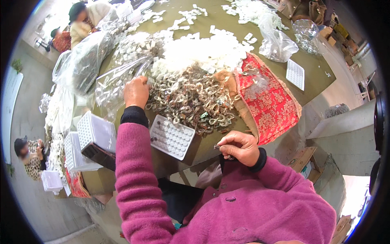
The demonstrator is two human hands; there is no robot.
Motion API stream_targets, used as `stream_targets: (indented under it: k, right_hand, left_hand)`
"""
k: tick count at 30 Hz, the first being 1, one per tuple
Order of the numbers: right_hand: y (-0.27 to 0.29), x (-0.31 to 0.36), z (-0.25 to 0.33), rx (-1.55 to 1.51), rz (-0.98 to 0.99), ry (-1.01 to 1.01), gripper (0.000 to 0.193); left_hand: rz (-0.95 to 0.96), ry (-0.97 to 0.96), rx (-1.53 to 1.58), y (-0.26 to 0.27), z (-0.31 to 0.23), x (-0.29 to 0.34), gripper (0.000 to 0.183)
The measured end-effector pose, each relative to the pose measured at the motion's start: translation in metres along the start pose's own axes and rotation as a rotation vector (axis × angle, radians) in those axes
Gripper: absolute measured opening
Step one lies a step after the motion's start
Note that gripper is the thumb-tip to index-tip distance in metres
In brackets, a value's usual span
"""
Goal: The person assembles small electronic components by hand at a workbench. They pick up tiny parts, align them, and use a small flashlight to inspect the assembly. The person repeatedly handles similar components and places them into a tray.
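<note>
Now, right hand (240,148) pinching small dark piece (217,147) between thumb and fingers, near table's (319,75) edge; left hand (136,92) half-curled beside clear plastic (107,95), at left side of tangled heap (195,101), hold impossible to tell; white tray (172,137) between hands.

Grey-floored workroom around a broad olive-green desk (315,77)
Grey floor (34,97) runs past the desk's left edge toward a long pale panel (14,97) and a green plant (17,65); brown boxes (332,41) stand beyond its right edge; white light (357,199) glares past its right corner.
</note>
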State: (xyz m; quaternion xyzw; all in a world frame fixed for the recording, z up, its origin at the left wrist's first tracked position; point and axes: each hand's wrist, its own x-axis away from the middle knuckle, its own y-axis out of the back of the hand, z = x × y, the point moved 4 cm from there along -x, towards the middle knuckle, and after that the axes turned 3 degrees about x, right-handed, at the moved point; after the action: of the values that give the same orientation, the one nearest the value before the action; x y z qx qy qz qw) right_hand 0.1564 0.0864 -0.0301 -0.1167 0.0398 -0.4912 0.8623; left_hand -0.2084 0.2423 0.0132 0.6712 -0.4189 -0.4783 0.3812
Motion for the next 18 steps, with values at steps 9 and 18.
stream_targets:
  k: [9,18]
  right_hand:
    - [0.002,0.001,-0.003,0.024,0.014,0.066,0.011]
    - [0.002,0.004,0.016,-0.079,-0.168,0.334,0.007]
  left_hand:
    - [-0.148,-0.222,0.028,0.035,-0.044,0.043,0.011]
    - [-0.036,0.160,1.105,0.073,-0.128,0.138,0.009]
